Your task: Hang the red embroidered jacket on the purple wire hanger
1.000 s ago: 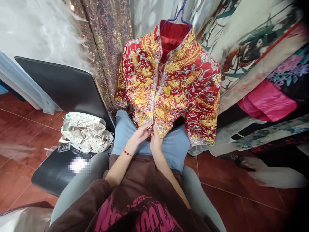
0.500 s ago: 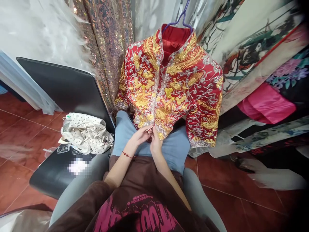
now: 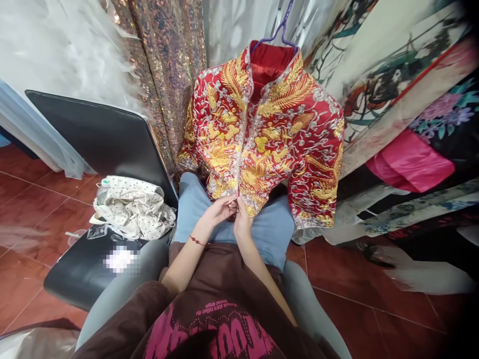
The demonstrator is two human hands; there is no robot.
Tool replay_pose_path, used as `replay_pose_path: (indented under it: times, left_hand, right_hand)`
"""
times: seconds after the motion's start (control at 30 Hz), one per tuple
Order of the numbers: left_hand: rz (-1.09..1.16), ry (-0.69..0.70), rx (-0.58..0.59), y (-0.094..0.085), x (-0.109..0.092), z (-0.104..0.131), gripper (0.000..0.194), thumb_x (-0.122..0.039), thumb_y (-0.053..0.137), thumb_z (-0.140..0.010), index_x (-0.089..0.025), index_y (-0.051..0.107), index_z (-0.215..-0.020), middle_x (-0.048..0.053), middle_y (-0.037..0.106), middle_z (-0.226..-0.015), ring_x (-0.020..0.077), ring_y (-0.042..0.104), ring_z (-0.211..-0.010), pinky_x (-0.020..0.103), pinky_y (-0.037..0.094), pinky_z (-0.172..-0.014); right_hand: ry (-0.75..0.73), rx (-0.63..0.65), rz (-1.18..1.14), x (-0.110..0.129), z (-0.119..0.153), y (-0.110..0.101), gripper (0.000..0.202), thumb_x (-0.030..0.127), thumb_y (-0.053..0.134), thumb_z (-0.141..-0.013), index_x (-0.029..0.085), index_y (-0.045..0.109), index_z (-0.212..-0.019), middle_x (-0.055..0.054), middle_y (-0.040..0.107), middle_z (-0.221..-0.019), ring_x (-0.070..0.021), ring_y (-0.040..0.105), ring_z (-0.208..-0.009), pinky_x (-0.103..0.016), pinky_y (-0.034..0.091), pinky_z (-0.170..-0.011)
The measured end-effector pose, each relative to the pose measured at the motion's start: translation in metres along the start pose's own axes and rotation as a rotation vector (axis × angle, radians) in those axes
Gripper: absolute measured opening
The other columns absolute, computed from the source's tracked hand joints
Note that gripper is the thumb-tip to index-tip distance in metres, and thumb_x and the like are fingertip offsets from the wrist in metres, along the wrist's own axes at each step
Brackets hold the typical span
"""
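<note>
A red jacket (image 3: 262,129) thick with gold and silver embroidery hangs on a purple hanger (image 3: 279,30) in front of me. Its hem rests over a blue cloth (image 3: 269,224) on my lap. My left hand (image 3: 219,212) pinches the left front edge at the hem. My right hand (image 3: 242,217) pinches the right front edge beside it. Both hands meet at the jacket's centre opening; what lies between the fingertips is too small to tell. A red bracelet is on my left wrist.
A black chair (image 3: 101,139) stands at left with a cream dotted bag (image 3: 130,207) on its seat. Sequined fabric (image 3: 164,75) and white tulle hang behind. Printed garments and a pink cloth (image 3: 409,162) crowd the right. The floor is red tile.
The view has shifted slightly. Both hands stay at the jacket's bottom hem with only small finger movements.
</note>
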State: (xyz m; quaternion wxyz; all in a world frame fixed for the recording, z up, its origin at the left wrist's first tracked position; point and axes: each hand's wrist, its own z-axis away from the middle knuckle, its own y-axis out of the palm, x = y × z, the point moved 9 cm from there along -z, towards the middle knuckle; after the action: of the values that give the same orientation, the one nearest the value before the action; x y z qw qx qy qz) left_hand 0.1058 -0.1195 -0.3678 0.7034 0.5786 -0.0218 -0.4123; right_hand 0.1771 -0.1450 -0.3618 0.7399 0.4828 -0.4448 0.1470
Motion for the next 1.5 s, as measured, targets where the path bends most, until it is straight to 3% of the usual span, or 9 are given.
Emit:
replay_pose_path:
  times: [0.37, 0.53, 0.83, 0.97, 1.07, 1.13, 1.3, 1.4, 1.5]
  left_hand:
    - [-0.005, 0.017, 0.015, 0.0, 0.002, -0.003, 0.021, -0.014, 0.073, -0.076, -0.012, 0.057, -0.063, -0.003, 0.052, -0.055, 0.0043, 0.05, -0.052, 0.016, 0.042, -0.055]
    - [-0.027, 0.013, 0.017, -0.002, 0.003, -0.003, 0.02, -0.015, 0.077, -0.071, -0.011, 0.059, -0.065, -0.004, 0.052, -0.054, 0.0036, 0.048, -0.051, 0.016, 0.04, -0.054]
    - [-0.208, 0.038, -0.024, -0.009, 0.002, -0.004, 0.025, -0.021, 0.085, -0.061, -0.009, 0.063, -0.065, -0.002, 0.058, -0.058, 0.0047, 0.051, -0.055, 0.02, 0.04, -0.057]
    - [-0.291, 0.165, -0.077, -0.009, -0.002, -0.005, 0.022, -0.019, 0.084, -0.061, -0.01, 0.065, -0.069, 0.001, 0.064, -0.062, 0.0075, 0.053, -0.058, 0.024, 0.041, -0.061]
    - [-0.35, 0.307, -0.185, -0.019, -0.006, -0.01, 0.021, -0.02, 0.082, -0.062, -0.011, 0.065, -0.071, 0.001, 0.064, -0.062, 0.0091, 0.054, -0.058, 0.025, 0.041, -0.062]
    - [-0.37, 0.379, -0.282, -0.032, -0.008, -0.014, 0.018, -0.018, 0.08, -0.062, -0.013, 0.063, -0.067, -0.001, 0.062, -0.059, 0.0089, 0.053, -0.057, 0.024, 0.04, -0.061]
    - [-0.41, 0.457, -0.389, -0.061, -0.012, -0.023, 0.015, -0.013, 0.078, -0.06, -0.012, 0.064, -0.063, -0.001, 0.062, -0.058, 0.0093, 0.052, -0.058, 0.024, 0.039, -0.063]
    - [-0.412, 0.481, -0.381, -0.068, -0.014, -0.024, 0.016, -0.015, 0.079, -0.06, -0.012, 0.066, -0.068, -0.001, 0.063, -0.062, 0.0095, 0.053, -0.061, 0.024, 0.041, -0.067]
    - [-0.421, 0.49, -0.336, -0.068, -0.013, -0.026, 0.017, -0.019, 0.08, -0.062, -0.013, 0.065, -0.069, -0.002, 0.063, -0.063, 0.0089, 0.053, -0.06, 0.024, 0.04, -0.066]
  right_hand:
    - [-0.003, -0.027, 0.051, 0.0, -0.001, -0.003, 0.04, 0.035, 0.074, -0.063, 0.017, 0.072, -0.099, -0.004, 0.073, -0.097, -0.0168, 0.067, -0.09, -0.033, 0.056, -0.088]
    - [0.002, -0.017, 0.03, -0.002, -0.003, -0.004, 0.052, 0.036, 0.077, -0.062, 0.017, 0.069, -0.11, -0.005, 0.072, -0.107, -0.0159, 0.067, -0.09, -0.033, 0.055, -0.089]
    - [0.033, 0.005, 0.052, -0.001, -0.009, -0.007, 0.053, 0.039, 0.076, -0.063, 0.016, 0.067, -0.109, -0.006, 0.071, -0.106, -0.0159, 0.065, -0.089, -0.031, 0.055, -0.081]
    - [0.046, 0.04, 0.135, -0.008, -0.017, -0.013, 0.06, 0.045, 0.072, -0.067, 0.018, 0.062, -0.119, -0.006, 0.068, -0.115, -0.0158, 0.063, -0.098, -0.032, 0.053, -0.089]
    - [0.185, 0.094, 0.276, -0.031, -0.026, -0.018, 0.05, 0.057, 0.064, -0.075, 0.019, 0.066, -0.107, -0.005, 0.071, -0.101, -0.0157, 0.063, -0.092, -0.032, 0.054, -0.085]
    - [0.307, 0.137, 0.366, -0.046, -0.032, -0.023, 0.046, 0.064, 0.061, -0.075, 0.02, 0.067, -0.087, -0.003, 0.069, -0.081, -0.0154, 0.062, -0.074, -0.031, 0.054, -0.07]
    - [0.578, 0.299, 0.636, -0.071, -0.035, -0.04, 0.061, 0.076, 0.057, -0.075, 0.021, 0.051, -0.049, -0.001, 0.049, -0.042, -0.0098, 0.038, -0.038, -0.024, 0.031, -0.037]
    - [0.59, 0.363, 0.778, -0.071, -0.035, -0.045, 0.066, 0.077, 0.052, -0.077, 0.02, 0.051, -0.045, -0.002, 0.047, -0.038, -0.0091, 0.035, -0.034, -0.023, 0.026, -0.037]
    - [0.441, 0.356, 0.885, -0.059, -0.038, -0.04, 0.062, 0.071, 0.054, -0.081, 0.018, 0.056, -0.049, -0.002, 0.052, -0.04, -0.0089, 0.04, -0.035, -0.023, 0.031, -0.042]
